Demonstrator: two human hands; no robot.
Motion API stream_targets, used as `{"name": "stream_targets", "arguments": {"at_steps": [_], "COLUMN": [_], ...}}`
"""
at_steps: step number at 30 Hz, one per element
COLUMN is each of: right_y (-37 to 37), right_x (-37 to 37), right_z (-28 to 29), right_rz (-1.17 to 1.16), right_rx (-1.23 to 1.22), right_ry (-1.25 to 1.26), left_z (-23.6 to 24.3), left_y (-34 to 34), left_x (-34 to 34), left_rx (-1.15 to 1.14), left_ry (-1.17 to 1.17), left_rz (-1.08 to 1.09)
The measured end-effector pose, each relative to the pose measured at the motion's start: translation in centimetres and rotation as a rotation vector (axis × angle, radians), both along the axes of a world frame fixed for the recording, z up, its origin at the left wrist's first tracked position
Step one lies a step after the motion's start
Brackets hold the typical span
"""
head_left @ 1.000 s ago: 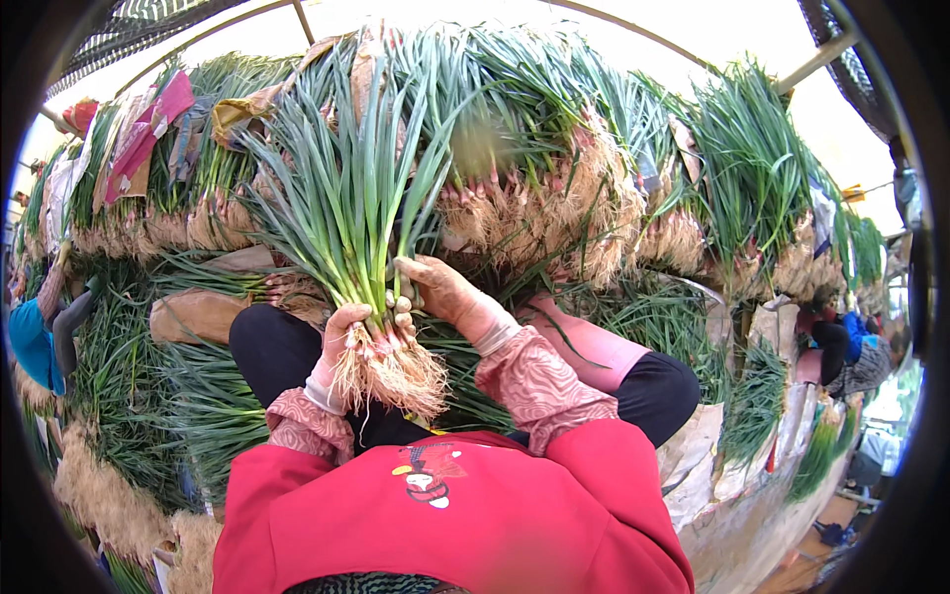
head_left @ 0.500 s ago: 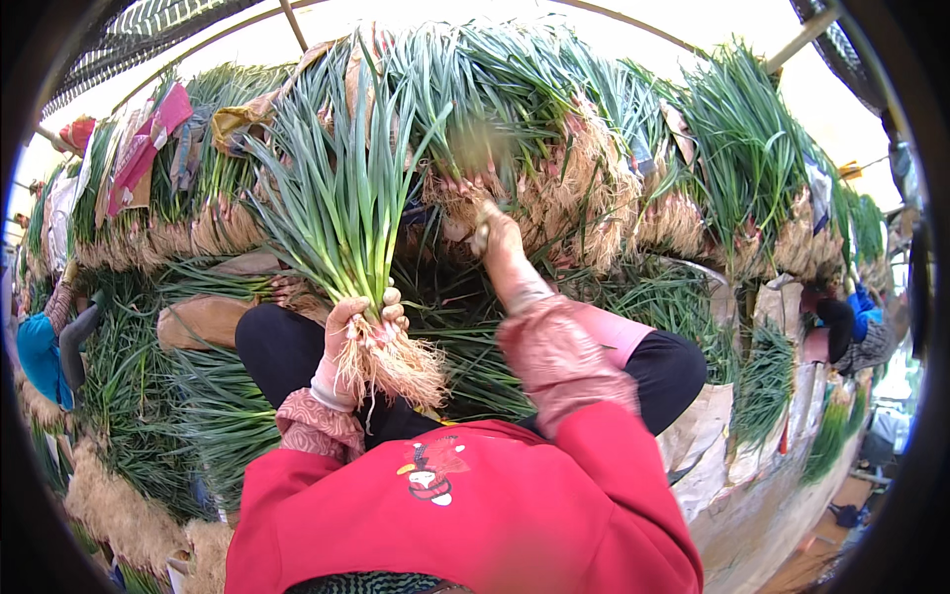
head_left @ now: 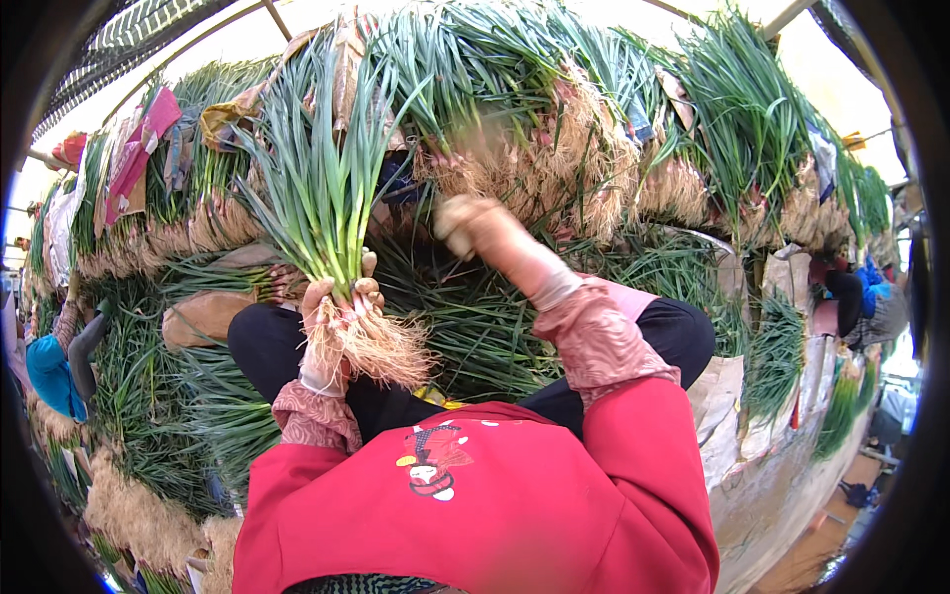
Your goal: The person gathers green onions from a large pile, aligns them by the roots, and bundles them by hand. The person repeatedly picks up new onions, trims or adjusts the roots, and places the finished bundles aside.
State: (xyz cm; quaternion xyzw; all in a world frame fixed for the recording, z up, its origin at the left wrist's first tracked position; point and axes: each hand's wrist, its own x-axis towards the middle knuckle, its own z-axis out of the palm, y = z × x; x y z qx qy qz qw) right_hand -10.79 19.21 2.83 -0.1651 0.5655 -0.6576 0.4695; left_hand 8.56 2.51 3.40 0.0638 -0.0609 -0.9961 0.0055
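My left hand [head_left: 325,335] is closed around the lower stems of a bunch of green garlic [head_left: 339,233]. The bunch stands nearly upright, its long flat leaves fanned upward and its pale roots hanging below my fingers. My right hand [head_left: 482,233], bare or thinly gloved, is in front of the stacked green garlic [head_left: 465,168], just below its root ends. Motion blurs its fingers, and nothing can be made out in them. A dark shadowed gap lies behind my hands.
Loose green garlic [head_left: 495,366] covers the ground between my knees and to my left. A brown padded piece [head_left: 206,319] lies by my left knee. Other people in blue work at the far left [head_left: 57,376] and far right [head_left: 876,297]. Pink cloth [head_left: 143,153] lies on the stack.
My right hand has drawn back from the roots of the stack, slightly left and nearer to me. My left hand, with the bunch, has shifted a little left.
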Motion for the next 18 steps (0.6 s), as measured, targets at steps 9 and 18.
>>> {"name": "stream_targets", "arguments": {"at_steps": [9,18], "right_y": [1.1,7.4], "right_x": [4.6,7.4], "right_z": [-1.3,5.1], "right_rz": [0.288,-0.166], "right_rx": [-0.113,-0.262], "right_ry": [-0.312,-0.25], "left_z": [0.2,0.4], "left_y": [-0.9,-0.8], "left_x": [-6.3,-17.1], "left_rx": [-0.126,-0.239], "left_ry": [0.003,-0.067], "left_rz": [-0.022,0.301]}}
